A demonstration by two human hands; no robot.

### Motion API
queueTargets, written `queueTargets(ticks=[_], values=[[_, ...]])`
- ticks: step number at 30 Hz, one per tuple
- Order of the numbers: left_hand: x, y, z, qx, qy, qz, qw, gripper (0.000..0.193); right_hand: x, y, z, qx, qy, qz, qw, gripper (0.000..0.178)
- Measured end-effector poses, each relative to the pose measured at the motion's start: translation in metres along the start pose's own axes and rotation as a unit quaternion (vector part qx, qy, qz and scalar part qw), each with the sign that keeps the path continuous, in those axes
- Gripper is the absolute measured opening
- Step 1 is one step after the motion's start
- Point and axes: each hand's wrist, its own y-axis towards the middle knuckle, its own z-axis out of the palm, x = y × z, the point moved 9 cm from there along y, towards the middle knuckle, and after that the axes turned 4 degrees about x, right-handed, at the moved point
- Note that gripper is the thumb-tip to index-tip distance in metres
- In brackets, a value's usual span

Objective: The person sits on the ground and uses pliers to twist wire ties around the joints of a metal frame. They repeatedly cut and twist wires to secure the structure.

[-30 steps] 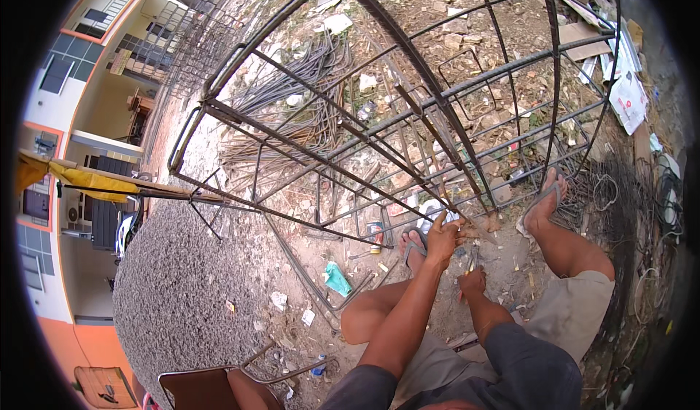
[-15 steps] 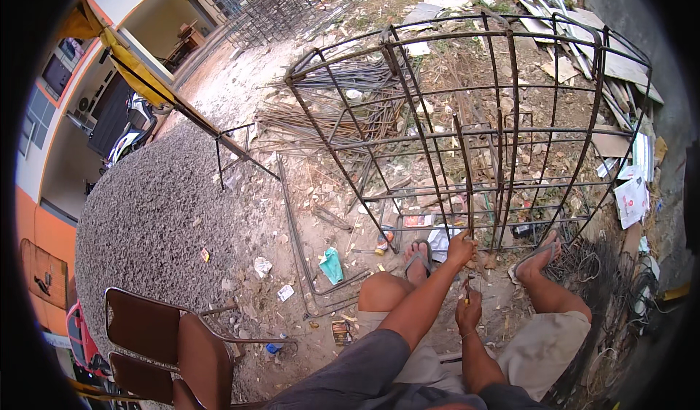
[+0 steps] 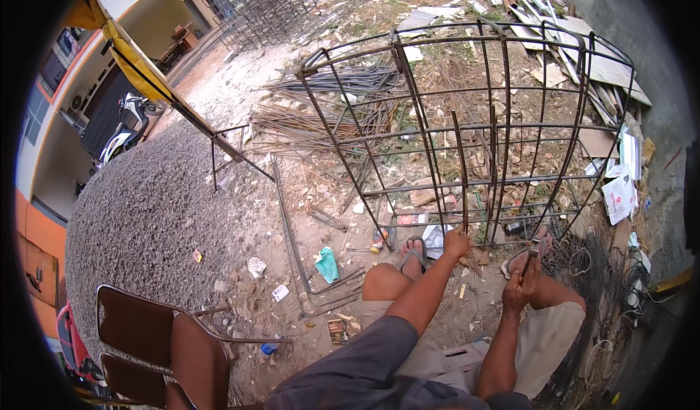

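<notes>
A cage of rusty steel rebar (image 3: 415, 138) stands before me, its vertical bars tied to crosswise ones. At its lower near edge my left hand (image 3: 457, 243) is closed round the foot of an upright rebar (image 3: 464, 184); the fingertips are partly hidden. To the right and nearer, my right hand (image 3: 522, 287) grips a dark metal hand tool (image 3: 534, 251), held upright with its short, wide head above the fist. Its exact kind is too small to make out. The tool is apart from the bars and shows in front of my right foot.
Loose rebar (image 3: 328, 118) lies beyond the cage at left. Bent bars (image 3: 290, 235) rest on the ground near a green cloth (image 3: 327, 265). A brown chair (image 3: 198, 352) and a gravel heap (image 3: 157, 213) are at left; boards (image 3: 598, 63) lean along the right wall.
My right hand has moved up and to the right, away from the left hand, carrying the tool. The left hand stays at the foot of the bar. The view has shifted slightly.
</notes>
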Motion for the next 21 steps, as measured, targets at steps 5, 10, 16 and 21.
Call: queueTargets(ticks=[5, 10, 16, 21], values=[[-0.005, -0.007, -0.021, -0.001, 0.103, 0.030, 0.994, 0.054, 0.034, 0.076, -0.067, -0.161, 0.259, 0.011, 0.952, 0.049], [-0.003, -0.004, -0.020, 0.031, 0.047, 0.011, 0.998, 0.058, 0.045, 0.110, 0.000, -0.046, 0.558, 0.238, 0.794, 0.037], [0.009, -0.019, -0.014, 0.067, -0.082, -0.060, 0.993, 0.064, 0.029, -0.037, 0.122, 0.424, 0.417, 0.465, 0.656, 0.029], [0.018, -0.024, -0.005, 0.095, -0.279, -0.090, 0.951, 0.053, 0.042, -0.086, 0.135, 0.455, 0.429, 0.465, 0.627, 0.026]])
